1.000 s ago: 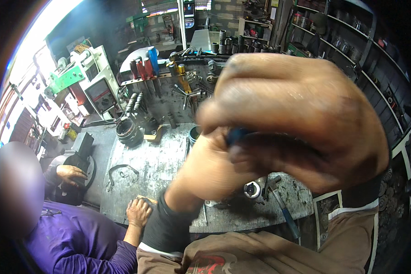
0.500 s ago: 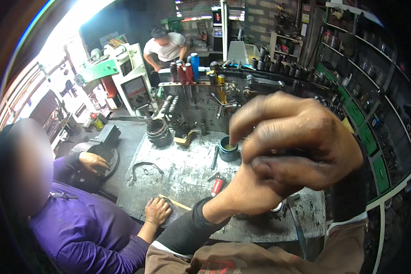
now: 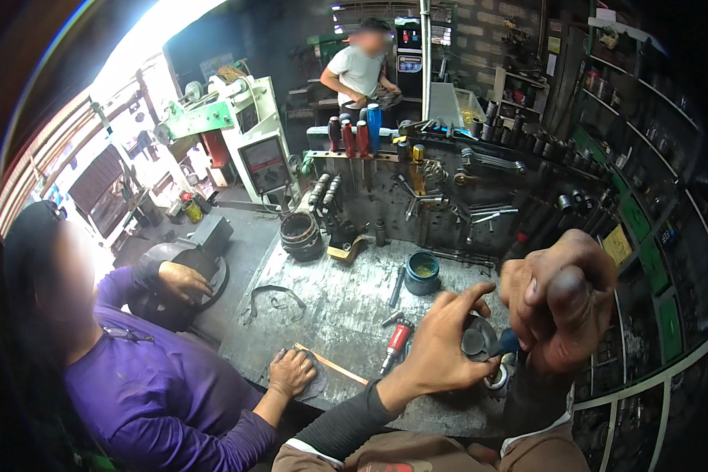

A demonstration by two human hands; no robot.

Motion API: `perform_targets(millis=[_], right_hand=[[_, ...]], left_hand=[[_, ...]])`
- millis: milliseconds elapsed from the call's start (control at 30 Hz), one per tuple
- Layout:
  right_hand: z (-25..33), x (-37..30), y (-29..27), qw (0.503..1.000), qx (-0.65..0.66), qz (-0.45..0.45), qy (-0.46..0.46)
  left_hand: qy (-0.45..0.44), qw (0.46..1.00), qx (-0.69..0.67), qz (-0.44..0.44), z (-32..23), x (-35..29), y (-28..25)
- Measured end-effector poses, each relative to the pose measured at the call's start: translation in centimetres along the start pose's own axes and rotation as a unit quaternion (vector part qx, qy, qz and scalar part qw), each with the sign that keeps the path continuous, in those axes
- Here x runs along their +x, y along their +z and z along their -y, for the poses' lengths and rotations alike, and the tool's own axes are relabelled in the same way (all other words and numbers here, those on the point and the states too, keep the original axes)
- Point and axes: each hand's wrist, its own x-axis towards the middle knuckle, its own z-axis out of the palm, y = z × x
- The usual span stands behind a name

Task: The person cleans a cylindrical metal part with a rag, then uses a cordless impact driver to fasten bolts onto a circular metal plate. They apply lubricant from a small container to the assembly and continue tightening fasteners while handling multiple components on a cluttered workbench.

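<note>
Both hands are up over the near edge of the bench [image 3: 346, 293], close together. Our left hand [image 3: 442, 340] cups a round metal part [image 3: 473, 343], forefinger lifted over the top, thumb beneath, the fingers parted only as wide as the part. Our right hand [image 3: 566, 303] is a tight fist, nearer the camera; it seems to grip a blue piece [image 3: 510, 341] that shows at its lower left. How much more lies inside the fist we cannot tell.

Step in hand, as we judge it: two-handed handling of the part, left steadying, right working at the blue end. Any further move would call for a firm left hold and both ends kept in line.

Lie of it: the part's flat round face looks up toward us and a little left. A narrower neck leads rightward to the blue piece, so the long axis seems to run from left palm to right fist, roughly level across the view. Whether neck and blue piece are joined, we cannot say.
</note>
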Motion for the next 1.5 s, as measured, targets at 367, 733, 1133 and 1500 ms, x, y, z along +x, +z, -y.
perform_targets(millis=[367,733,1133,1500], right_hand=[[-0.7,-3.0,-15.0,0.970,-0.235,0.046,-0.042],[-19.0,-32.3,-28.7,0.657,-0.693,-0.018,0.297],[-0.6,-13.8,-28.9,0.853,-0.449,-0.085,0.251],[17.3,4.9,-8.3,0.868,-0.476,0.139,-0.033]], left_hand=[[0.035,0.960,-0.263,-0.086,-9.3,3.8,-1.0],[0.092,0.953,-0.201,-0.205,-8.5,4.5,1.3],[-0.015,0.958,-0.165,-0.233,-11.6,4.0,1.9],[0.034,0.961,-0.094,-0.258,-11.2,4.1,2.3]])
